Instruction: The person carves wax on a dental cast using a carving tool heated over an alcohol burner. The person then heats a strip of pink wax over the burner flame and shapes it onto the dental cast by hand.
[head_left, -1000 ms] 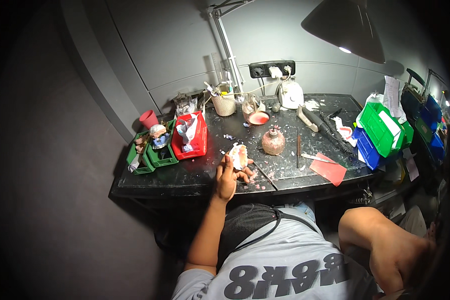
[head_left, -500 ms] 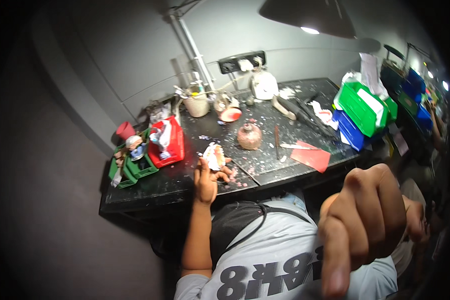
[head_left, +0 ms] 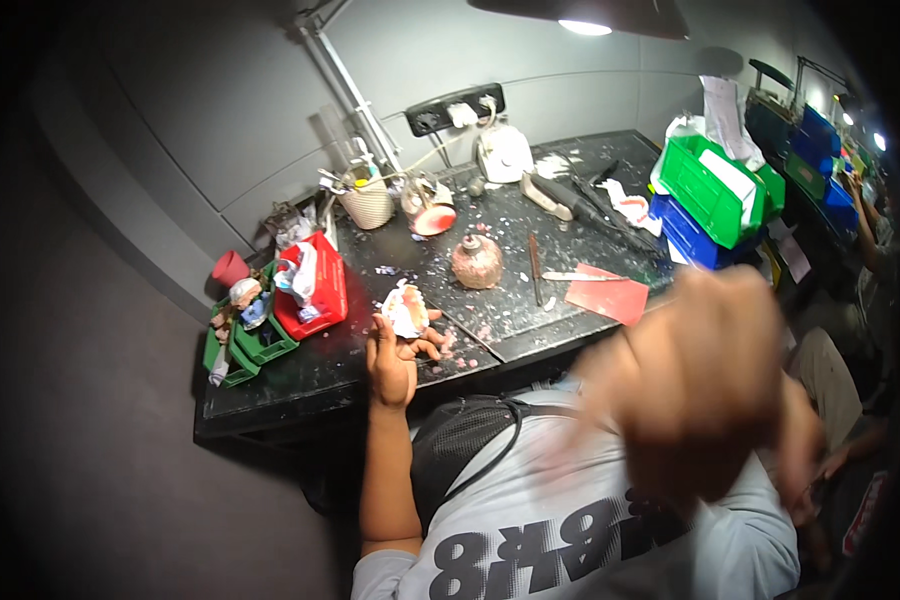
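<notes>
My left hand [head_left: 392, 375] grips a white dental cast [head_left: 404, 310] with pinkish-orange inside, just over the near edge of the black bench. My right hand [head_left: 695, 380] is raised close to the camera at the lower right, in front of my grey shirt. Motion smears its fingers, so what they hold, if anything, cannot be made out. Beyond the cast stands a round pinkish glass jar [head_left: 477, 263]. To the jar's right lie a slim brown tool [head_left: 535, 268], a light-handled knife [head_left: 570, 277] and a pink wax sheet [head_left: 610, 294].
Red [head_left: 320, 305] and green bins [head_left: 270, 342] stand at the left. A ribbed tool cup [head_left: 367, 203] and a white lump-shaped container [head_left: 505, 155] are farther back. A black handpiece [head_left: 570, 203] lies near stacked green [head_left: 705, 195] and blue bins [head_left: 685, 235]. A lamp [head_left: 610, 18] hangs above.
The view has shifted, so the bench sits slightly more to the left and higher. My right hand has moved and is now blurred. My left hand still holds the dental cast.
</notes>
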The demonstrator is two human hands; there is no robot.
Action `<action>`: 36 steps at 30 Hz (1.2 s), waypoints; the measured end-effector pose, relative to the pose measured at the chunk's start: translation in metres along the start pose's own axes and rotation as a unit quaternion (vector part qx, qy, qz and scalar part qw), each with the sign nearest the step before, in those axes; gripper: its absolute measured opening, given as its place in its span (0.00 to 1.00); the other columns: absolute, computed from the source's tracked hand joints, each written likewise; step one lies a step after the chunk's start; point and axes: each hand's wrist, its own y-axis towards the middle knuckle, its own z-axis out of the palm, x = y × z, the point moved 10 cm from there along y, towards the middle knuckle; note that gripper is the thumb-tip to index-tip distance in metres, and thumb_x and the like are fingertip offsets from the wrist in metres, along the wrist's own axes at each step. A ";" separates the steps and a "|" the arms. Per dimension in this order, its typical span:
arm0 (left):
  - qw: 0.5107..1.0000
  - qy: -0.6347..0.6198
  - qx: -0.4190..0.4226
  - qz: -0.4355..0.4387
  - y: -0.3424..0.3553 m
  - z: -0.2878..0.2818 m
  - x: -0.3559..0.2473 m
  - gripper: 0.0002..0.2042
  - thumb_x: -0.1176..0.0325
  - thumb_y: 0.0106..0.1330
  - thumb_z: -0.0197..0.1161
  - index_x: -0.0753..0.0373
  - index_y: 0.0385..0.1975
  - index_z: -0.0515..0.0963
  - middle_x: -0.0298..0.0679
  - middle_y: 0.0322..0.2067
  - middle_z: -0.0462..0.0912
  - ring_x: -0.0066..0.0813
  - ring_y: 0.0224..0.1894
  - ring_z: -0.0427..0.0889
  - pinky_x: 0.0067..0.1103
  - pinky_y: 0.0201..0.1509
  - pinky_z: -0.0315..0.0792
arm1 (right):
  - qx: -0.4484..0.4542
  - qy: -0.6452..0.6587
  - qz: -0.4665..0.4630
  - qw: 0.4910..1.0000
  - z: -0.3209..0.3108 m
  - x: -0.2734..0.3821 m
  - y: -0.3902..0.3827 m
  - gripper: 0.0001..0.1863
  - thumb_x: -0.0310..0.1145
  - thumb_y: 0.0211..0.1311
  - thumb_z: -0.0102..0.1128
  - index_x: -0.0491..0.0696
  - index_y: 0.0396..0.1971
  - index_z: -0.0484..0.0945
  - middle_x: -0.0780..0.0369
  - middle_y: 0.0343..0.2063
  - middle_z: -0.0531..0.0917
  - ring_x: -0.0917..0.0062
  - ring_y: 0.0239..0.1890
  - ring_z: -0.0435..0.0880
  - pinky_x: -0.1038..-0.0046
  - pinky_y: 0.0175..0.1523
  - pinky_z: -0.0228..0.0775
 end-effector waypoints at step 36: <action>0.987 -0.151 0.052 -0.015 0.009 0.018 -0.013 0.22 0.60 0.76 0.47 0.68 0.62 0.63 0.56 0.57 0.73 0.47 0.48 0.81 0.29 0.46 0.79 | -0.437 -0.347 0.025 0.830 -0.316 -0.066 -0.039 0.10 0.33 0.67 0.59 0.41 0.31 0.78 0.61 0.28 0.82 0.79 0.29 0.83 0.77 0.33 0.80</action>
